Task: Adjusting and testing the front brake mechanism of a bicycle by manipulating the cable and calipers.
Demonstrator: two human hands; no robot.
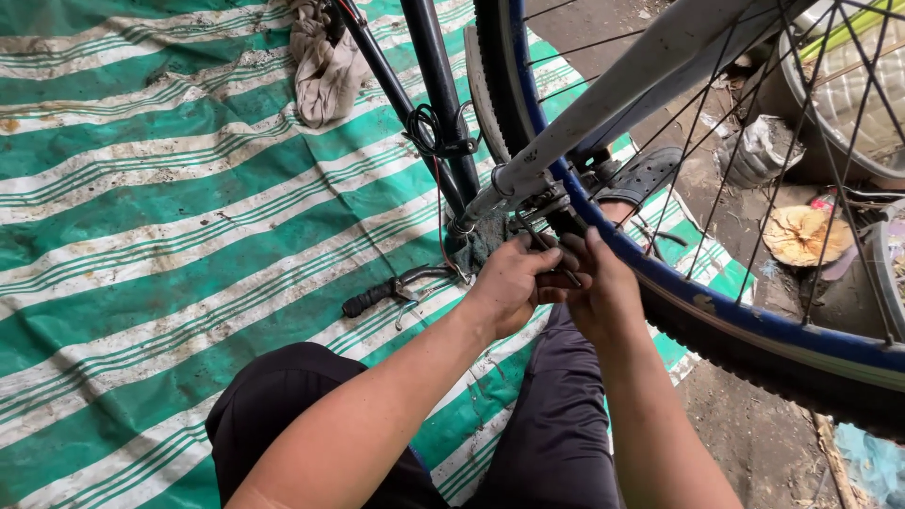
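Both hands work at the hub point(547, 203) where the white fork point(603, 104) meets the wheel point(754, 320); left hand point(509, 283) and right hand point(599, 292) pinch a small dark part, unclear which; likely greasy, stiff metal, best gripped by fingertips

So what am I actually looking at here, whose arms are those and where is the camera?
There is no machine here. The one picture comes from a camera worn on a person's head, looking down at their own bare arms and dark trousers. The left hand and right hand meet at the axle end of a blue-rimmed spoked bicycle wheel, beside the grey metal frame tube. They seem to pinch a small dark part, too hidden to name. The bicycle stands on a dirty green and white striped tarpaulin. On it lie black-handled pliers and a crumpled beige rag. A black sandal lies behind the wheel.
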